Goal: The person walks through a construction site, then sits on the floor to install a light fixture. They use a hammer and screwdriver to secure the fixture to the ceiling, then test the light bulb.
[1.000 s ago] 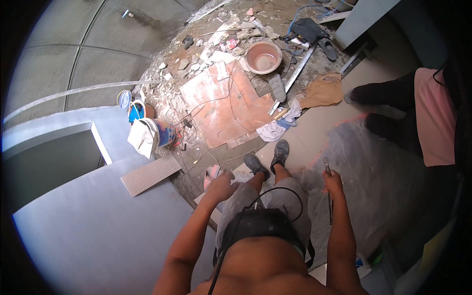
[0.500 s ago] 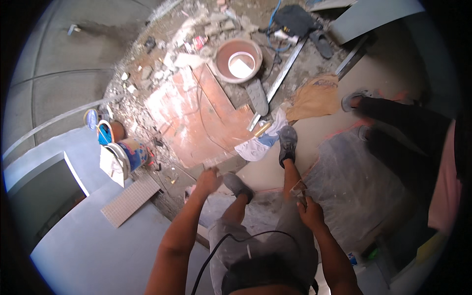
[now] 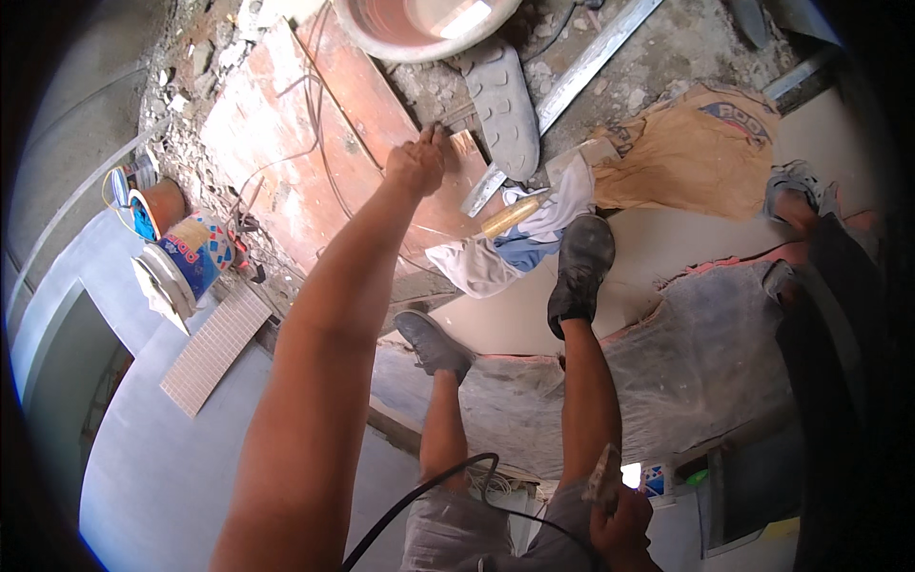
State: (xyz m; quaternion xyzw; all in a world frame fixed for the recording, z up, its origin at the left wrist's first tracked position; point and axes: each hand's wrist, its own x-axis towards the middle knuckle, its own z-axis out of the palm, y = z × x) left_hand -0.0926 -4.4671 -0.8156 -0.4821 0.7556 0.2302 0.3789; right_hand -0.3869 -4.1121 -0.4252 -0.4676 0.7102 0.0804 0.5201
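Observation:
My left hand [image 3: 416, 164] is stretched far forward over the reddish wooden board [image 3: 286, 143], near the board's right side. Its fingers are curled in; whatever they may hold is hidden. Low in the picture, close to my shorts, my right hand [image 3: 621, 522] is closed on a small hand trowel with a dirty, mortar-coloured blade [image 3: 602, 477]. Just right of the left hand lies a grey slipper [image 3: 505, 110]. A yellow-handled tool [image 3: 512, 217] rests on a white and blue cloth [image 3: 477, 267] in front of my right shoe.
A brown tub [image 3: 376, 43] stands at the far edge of the board. Beyond the slipper lies a metal straightedge [image 3: 600, 62]; a brown paper sack [image 3: 686, 157] is to its right. Buckets [image 3: 195, 253] and a mosaic tile sheet [image 3: 217, 348] are at left. Another person's legs [image 3: 829, 296] show at right.
My left hand has reached forward over the board, and my view has moved nearer to it. The right hand, still holding the trowel, now appears lower in the picture.

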